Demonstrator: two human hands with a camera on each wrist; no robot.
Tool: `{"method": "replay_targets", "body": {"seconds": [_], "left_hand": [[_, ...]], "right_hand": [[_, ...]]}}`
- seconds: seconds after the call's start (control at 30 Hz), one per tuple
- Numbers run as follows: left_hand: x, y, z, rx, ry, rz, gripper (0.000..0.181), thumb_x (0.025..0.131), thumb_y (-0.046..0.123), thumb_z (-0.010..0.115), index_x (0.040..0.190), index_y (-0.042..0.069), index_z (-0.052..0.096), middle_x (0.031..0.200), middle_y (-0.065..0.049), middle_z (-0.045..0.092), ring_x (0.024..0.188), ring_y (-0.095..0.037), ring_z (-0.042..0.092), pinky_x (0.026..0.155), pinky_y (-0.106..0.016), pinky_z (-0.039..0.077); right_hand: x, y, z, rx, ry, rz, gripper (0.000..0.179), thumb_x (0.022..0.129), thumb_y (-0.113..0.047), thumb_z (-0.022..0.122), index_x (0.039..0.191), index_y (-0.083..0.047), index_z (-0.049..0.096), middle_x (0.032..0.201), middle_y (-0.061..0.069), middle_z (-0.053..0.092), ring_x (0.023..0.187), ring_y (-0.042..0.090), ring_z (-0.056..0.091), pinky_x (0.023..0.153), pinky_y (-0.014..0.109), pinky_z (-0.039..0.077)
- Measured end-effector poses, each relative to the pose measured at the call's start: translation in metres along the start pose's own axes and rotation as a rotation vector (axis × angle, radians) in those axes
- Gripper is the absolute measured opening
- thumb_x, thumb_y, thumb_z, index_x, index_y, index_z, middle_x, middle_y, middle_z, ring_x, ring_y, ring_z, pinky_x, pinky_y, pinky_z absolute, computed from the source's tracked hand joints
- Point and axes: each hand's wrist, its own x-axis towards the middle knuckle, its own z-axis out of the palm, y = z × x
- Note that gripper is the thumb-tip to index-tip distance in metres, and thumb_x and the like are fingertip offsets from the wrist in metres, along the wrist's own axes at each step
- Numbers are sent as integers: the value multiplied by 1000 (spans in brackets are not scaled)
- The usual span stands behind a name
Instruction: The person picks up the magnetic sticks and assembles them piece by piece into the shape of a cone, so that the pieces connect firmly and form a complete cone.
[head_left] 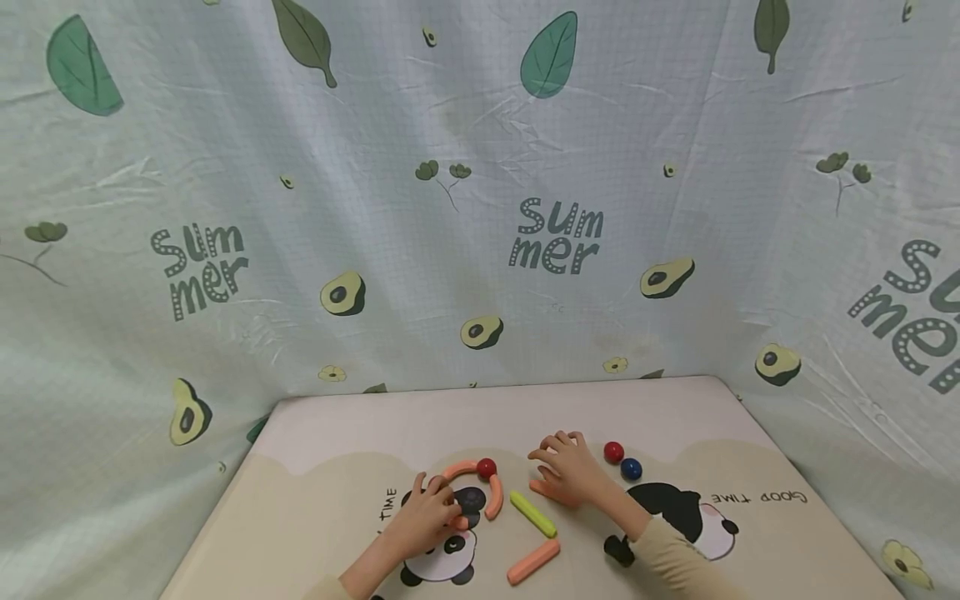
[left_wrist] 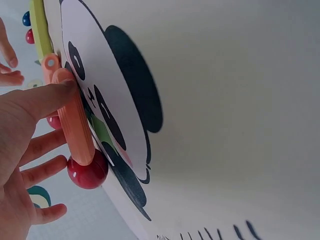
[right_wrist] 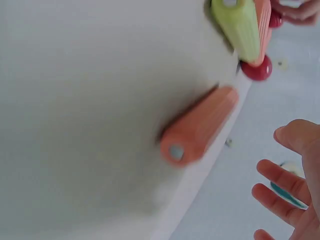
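Observation:
My left hand (head_left: 431,517) pinches an orange rod (left_wrist: 77,120), its thumb lying on the rod's side; fingers behind are partly hidden. A red ball (left_wrist: 88,172) touches that rod's end. Two curved orange rods (head_left: 459,468) and another red ball (head_left: 487,468) between them form an arc just beyond this hand. My right hand (head_left: 573,471) is spread with nothing in its fingers, over an orange rod (right_wrist: 200,127) lying on the table. Between the hands lie a yellow-green rod (head_left: 533,513) and, nearer, an orange rod (head_left: 533,562), meeting or nearly meeting at their ends.
A red ball (head_left: 613,452) and a blue ball (head_left: 632,469) sit side by side to the right of my right hand. The table (head_left: 315,492) carries printed pandas and lettering. A patterned curtain (head_left: 420,250) hangs behind it and at both sides.

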Motion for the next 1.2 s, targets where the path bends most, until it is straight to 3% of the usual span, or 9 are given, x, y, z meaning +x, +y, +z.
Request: {"method": "replay_targets", "body": {"seconds": [0.13,0.43,0.67,0.8,0.97,1.2], "left_hand": [[0,-1,1,-12,-2,-3,12,78,36,64,78,25,66,81,7,54,88,-16,44,85,-55,36],[0,-2,1,-12,-8,-2,14,78,38,63,79,25,67,80,7,54,89,-16,43,85,-56,35],[0,0,1,-14,-26,-10,11,79,36,63,80,26,67,82,6,54,89,-16,44,85,-56,36],[-1,1,1,-7,-2,3,10,78,36,64,79,26,66,80,6,53,87,-16,43,84,-56,37],[-1,1,2,11,43,21,12,75,38,66,78,26,66,79,5,53,87,-16,42,81,-53,37],[-1,0,2,3,27,19,10,76,36,66,79,26,66,80,5,53,88,-17,43,82,-53,37]], "right_hand": [[-5,13,-3,-79,55,0,19,79,-20,64,98,-23,64,90,-4,57,84,14,47,79,42,36],[-13,42,-10,-132,135,31,23,75,-16,68,97,-21,64,87,-2,57,80,17,47,76,46,36],[-21,60,-10,-204,101,147,27,76,-18,68,101,-19,61,89,1,56,83,21,48,76,47,36],[-25,65,-10,-222,74,193,28,76,-19,68,103,-17,60,89,3,55,86,23,48,75,47,34],[-30,71,-9,-238,61,239,29,76,-20,68,103,-14,59,89,6,54,86,25,47,75,49,32],[-36,78,-3,-285,42,271,27,79,-24,64,103,-13,59,87,9,54,84,27,47,71,50,32]]}}
